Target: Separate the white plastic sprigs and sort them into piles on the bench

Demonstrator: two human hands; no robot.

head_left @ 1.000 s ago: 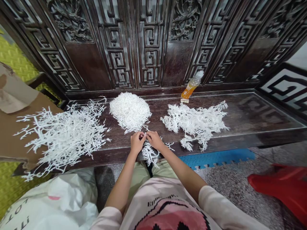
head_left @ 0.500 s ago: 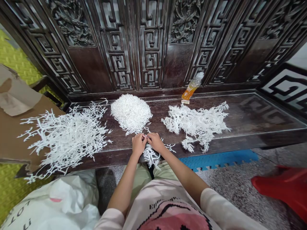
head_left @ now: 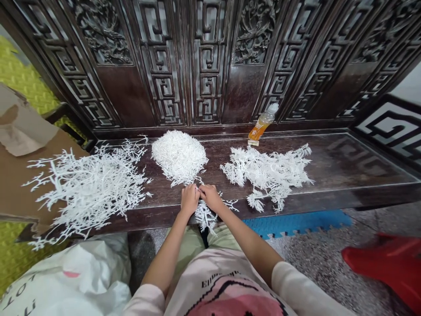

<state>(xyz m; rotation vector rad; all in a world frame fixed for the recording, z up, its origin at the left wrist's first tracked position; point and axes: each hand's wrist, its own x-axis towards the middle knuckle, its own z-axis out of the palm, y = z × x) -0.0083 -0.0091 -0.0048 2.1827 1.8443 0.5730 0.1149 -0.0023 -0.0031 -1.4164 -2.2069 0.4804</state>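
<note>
My left hand [head_left: 190, 199] and my right hand [head_left: 210, 196] meet at the front edge of a dark wooden bench [head_left: 345, 166], fingers pinched together on a white branched plastic piece [head_left: 204, 217] that hangs over the edge toward my lap. Just beyond my hands lies a dense mound of small white bits [head_left: 179, 156]. A spread of bare white branch frames [head_left: 87, 188] covers the bench's left end. A looser pile of white branched pieces [head_left: 268, 173] lies to the right.
An orange drink bottle [head_left: 261, 124] leans against the carved wooden backrest [head_left: 210, 61]. Brown cardboard [head_left: 19, 145] sits at the far left. A white plastic bag [head_left: 69, 281] lies below on the left, a blue foam mat [head_left: 296, 219] and a red object [head_left: 391, 267] on the floor at the right.
Both hands stay pinched on the same white piece at the bench's edge; only small finger movements and a slight camera shift show.
</note>
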